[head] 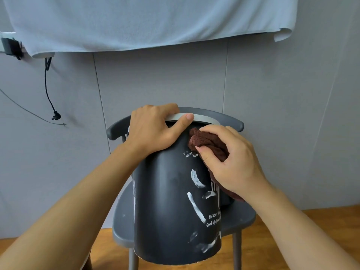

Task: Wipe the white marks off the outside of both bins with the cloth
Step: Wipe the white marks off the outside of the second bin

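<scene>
Both forearms reach in from the bottom corners toward a dark grey bin (167, 201) tilted on the seat of a grey chair (240, 217), its base nearest the viewer and its pale rim up by the chair back. White marks (196, 207) streak the near wall: a long smear at mid-height, shorter dabs above it, more blotches near the base, beside some printed white lettering. Higher up, the right hand (231, 162) has its fingers curled round a bunched brown cloth (206, 141), pressing it against the upper right of the wall just under the rim. Next to it the left hand (155, 127) grips the rim, thumb laid along the pale band, steadying the bin. Behind the chair a grey panelled wall carries a hanging light blue towel (148, 22) and a dangling black cable (48, 88).

Wiping of this first bin looks barely begun, since most marks remain. Only one bin is in view. The next strokes would need firm downward pressure over the smears while the left hand keeps the bin from rolling.
</scene>
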